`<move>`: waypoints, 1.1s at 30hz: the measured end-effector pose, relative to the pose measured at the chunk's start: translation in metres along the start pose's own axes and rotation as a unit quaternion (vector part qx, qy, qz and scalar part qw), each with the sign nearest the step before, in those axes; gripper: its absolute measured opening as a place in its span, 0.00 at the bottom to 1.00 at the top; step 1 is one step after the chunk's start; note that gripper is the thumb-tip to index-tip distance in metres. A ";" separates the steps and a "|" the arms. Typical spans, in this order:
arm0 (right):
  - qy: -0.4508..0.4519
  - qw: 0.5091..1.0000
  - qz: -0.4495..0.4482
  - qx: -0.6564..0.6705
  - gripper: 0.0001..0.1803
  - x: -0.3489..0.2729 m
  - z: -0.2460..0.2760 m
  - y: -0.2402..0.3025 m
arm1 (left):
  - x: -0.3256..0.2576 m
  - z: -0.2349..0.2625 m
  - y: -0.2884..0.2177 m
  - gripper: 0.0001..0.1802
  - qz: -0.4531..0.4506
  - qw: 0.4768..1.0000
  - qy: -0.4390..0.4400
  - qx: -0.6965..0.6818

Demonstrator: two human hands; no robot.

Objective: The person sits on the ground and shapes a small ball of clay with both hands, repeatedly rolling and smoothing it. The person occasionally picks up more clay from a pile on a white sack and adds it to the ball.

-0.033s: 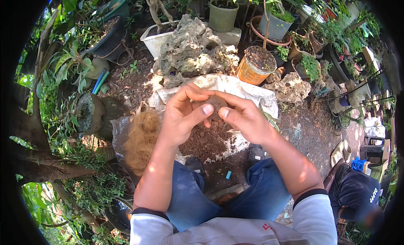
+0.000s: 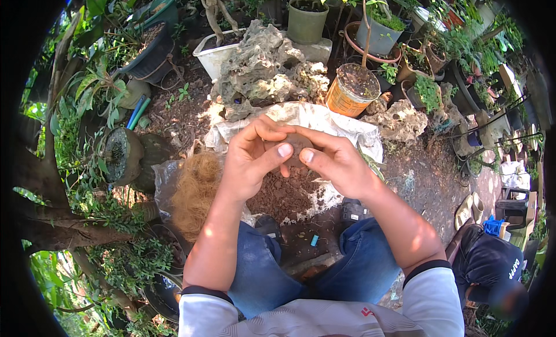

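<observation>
Between my two hands is a rounded lump of brown soil (image 2: 297, 143), held above the ground in front of me. My left hand (image 2: 255, 154) grips its left side, thumb on the near face and fingers curled behind. From the other side my right hand (image 2: 339, 160) presses it with the thumb, its index finger reaching over the top. The fingertips of both hands meet at the far edge, and fingers hide part of the lump. Below lies a heap of loose brown soil (image 2: 281, 199) on a white sack (image 2: 362, 131). Left of it sits a bundle of tan fibre (image 2: 196, 192).
A rugged grey rock (image 2: 260, 67) and an orange bucket (image 2: 350, 93) stand beyond the sack. Potted plants crowd both sides. A small blue cylinder (image 2: 314, 241) lies between my feet. Another person (image 2: 486, 259) is low at the right, near pale slippers (image 2: 469, 210).
</observation>
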State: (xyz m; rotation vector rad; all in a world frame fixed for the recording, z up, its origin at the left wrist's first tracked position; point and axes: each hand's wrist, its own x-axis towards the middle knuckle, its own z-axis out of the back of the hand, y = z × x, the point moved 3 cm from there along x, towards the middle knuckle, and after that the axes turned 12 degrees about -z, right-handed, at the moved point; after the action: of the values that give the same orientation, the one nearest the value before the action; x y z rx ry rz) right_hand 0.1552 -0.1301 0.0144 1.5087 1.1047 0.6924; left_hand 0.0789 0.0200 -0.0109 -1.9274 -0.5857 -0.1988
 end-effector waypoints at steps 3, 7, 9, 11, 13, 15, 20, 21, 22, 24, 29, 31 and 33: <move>-0.031 0.999 -0.032 -0.021 0.25 0.001 0.006 0.000 | 0.003 -0.001 0.002 0.04 0.015 0.999 -0.009 -0.038; -0.052 0.997 -0.029 -0.048 0.25 0.000 0.003 0.003 | 0.004 -0.002 0.001 0.03 0.016 0.999 -0.022 -0.039; -0.012 0.998 -0.057 0.014 0.27 -0.001 0.005 0.005 | 0.005 -0.001 0.000 0.02 0.003 1.000 -0.022 -0.009; 0.015 0.996 -0.078 0.034 0.28 0.000 0.009 0.006 | 0.005 -0.001 0.000 0.03 -0.018 1.000 -0.017 0.006; 0.024 0.995 -0.090 0.021 0.30 0.001 0.012 0.005 | 0.005 0.000 0.000 0.03 -0.036 0.999 -0.010 0.014; 0.041 0.993 -0.106 0.037 0.31 0.002 0.013 0.000 | 0.005 0.001 0.000 0.04 -0.023 1.000 0.000 0.017; 0.081 0.985 -0.095 0.116 0.32 0.010 0.012 -0.010 | 0.004 0.001 0.000 0.05 -0.013 1.000 0.017 0.007; 0.087 0.985 -0.088 0.119 0.32 0.010 0.012 -0.010 | 0.003 0.001 0.000 0.05 -0.013 1.000 0.017 -0.002; 0.088 0.985 -0.084 0.121 0.32 0.011 0.012 -0.011 | 0.003 0.000 0.001 0.05 -0.010 1.000 0.015 -0.012; 0.069 0.983 -0.109 0.132 0.31 0.009 0.011 -0.014 | 0.003 0.001 0.001 0.06 -0.004 0.999 0.030 -0.024; 0.039 0.985 -0.122 0.117 0.30 0.007 0.010 -0.015 | 0.003 0.007 0.000 0.08 -0.004 0.998 0.053 -0.020; 0.059 0.986 -0.114 0.104 0.30 0.009 0.010 -0.014 | 0.004 0.009 -0.001 0.09 0.000 0.998 0.056 0.007; 0.105 0.969 -0.115 0.194 0.30 0.008 0.010 -0.012 | 0.005 0.010 -0.002 0.10 0.004 0.999 0.043 0.026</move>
State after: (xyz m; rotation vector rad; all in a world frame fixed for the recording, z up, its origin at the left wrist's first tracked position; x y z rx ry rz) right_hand 0.1638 -0.1273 -0.0004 1.6211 1.6219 0.5005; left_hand 0.0813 0.0311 -0.0112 -1.8609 -0.5202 -0.2569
